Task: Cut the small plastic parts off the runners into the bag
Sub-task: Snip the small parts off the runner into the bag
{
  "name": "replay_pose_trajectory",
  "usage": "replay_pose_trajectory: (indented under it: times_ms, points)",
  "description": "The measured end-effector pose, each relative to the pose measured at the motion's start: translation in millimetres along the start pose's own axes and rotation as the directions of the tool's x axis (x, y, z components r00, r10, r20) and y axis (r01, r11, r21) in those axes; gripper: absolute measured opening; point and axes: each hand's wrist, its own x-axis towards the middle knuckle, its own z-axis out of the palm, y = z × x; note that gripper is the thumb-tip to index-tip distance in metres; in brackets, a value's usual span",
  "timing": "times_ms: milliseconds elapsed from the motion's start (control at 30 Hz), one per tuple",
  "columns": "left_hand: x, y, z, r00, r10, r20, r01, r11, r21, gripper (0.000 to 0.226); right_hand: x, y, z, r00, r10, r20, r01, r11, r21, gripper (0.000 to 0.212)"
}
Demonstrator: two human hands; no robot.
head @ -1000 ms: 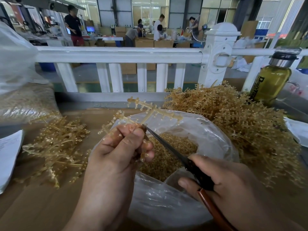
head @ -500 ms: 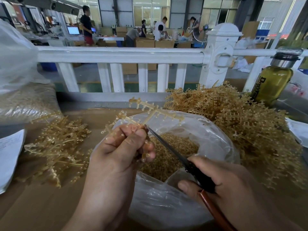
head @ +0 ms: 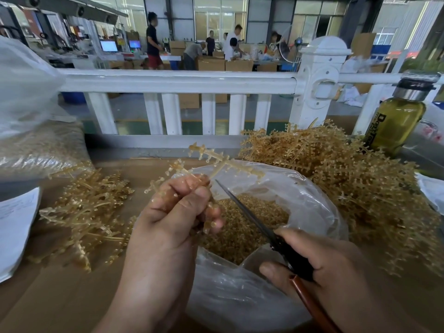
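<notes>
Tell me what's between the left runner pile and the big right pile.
Head view: the open bag of cut parts, with the left hand holding a runner over it.

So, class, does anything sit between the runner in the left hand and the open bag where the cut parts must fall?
Nothing visible does. The left hand holds the runner over the open mouth of the bag; only the scissors, gripped by the right hand, reach in beside it.
</notes>
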Motion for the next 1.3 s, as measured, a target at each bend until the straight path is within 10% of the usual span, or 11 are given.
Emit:
replay_pose_trajectory:
  times_ms: [1300]
  points:
    - [0, -7, -8, 0.992, 0.122, 0.042, -0.127, 0.981, 0.144, 0.013, 0, -9, -6, 0.991, -0.093, -0.093, 0.073, 0.978, -0.193, 0.045]
